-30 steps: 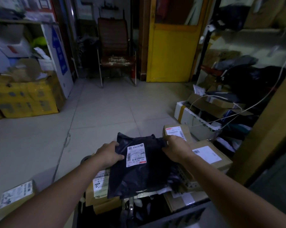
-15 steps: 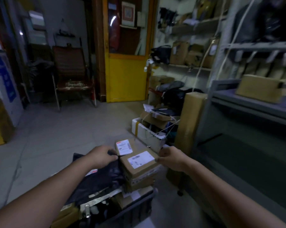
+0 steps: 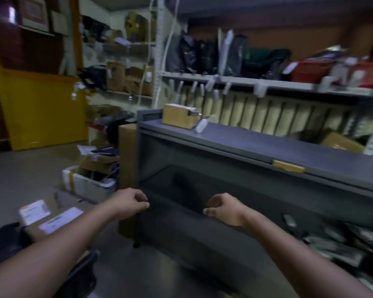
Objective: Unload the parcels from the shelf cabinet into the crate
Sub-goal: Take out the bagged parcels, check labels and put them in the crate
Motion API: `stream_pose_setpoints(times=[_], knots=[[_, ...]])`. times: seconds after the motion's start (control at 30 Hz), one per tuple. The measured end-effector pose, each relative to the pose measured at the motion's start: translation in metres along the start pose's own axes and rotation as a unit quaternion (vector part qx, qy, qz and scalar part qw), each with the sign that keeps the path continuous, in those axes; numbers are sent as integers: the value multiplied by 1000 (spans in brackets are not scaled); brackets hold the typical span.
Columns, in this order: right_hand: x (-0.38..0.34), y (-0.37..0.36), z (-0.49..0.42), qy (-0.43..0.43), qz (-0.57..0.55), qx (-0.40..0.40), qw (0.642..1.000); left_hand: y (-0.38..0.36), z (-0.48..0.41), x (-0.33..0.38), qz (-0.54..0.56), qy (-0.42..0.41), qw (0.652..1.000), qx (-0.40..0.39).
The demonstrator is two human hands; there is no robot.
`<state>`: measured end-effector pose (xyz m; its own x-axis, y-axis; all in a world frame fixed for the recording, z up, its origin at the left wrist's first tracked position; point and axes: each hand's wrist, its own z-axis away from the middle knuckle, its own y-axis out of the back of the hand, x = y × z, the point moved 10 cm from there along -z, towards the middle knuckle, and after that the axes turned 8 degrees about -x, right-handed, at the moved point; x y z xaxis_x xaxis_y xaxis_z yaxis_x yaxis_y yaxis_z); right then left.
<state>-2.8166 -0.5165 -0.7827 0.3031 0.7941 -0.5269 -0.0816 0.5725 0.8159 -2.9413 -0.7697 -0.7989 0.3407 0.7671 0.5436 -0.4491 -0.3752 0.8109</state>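
Lower left: the crate (image 3: 82, 275) holds labelled cardboard parcels (image 3: 59, 220) and a black poly bag (image 3: 3, 239). The left hand (image 3: 129, 203) hovers in front of the grey shelf cabinet (image 3: 245, 145), its fingers loosely curled and grasping nothing. The right hand (image 3: 222, 208) is level with it and near it, its fingers likewise loosely curled and empty. A cardboard box (image 3: 177, 116) sits on the cabinet top. Blurred flat parcels (image 3: 336, 246) lie on the cabinet's lower shelf, far right.
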Motion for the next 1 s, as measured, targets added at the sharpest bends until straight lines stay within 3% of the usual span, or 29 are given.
stream_pose_setpoints(times=[0.3, 0.5, 1.0], knots=[[170, 81, 107, -121, 4, 66, 990, -109, -17, 203, -73, -108, 989, -73], [245, 111, 156, -165, 0, 98, 981, -179, -29, 302, -94, -164, 975, -118], [404, 132, 201, -248, -3, 113, 962, -325, -75, 410, -137, -204, 951, -186]])
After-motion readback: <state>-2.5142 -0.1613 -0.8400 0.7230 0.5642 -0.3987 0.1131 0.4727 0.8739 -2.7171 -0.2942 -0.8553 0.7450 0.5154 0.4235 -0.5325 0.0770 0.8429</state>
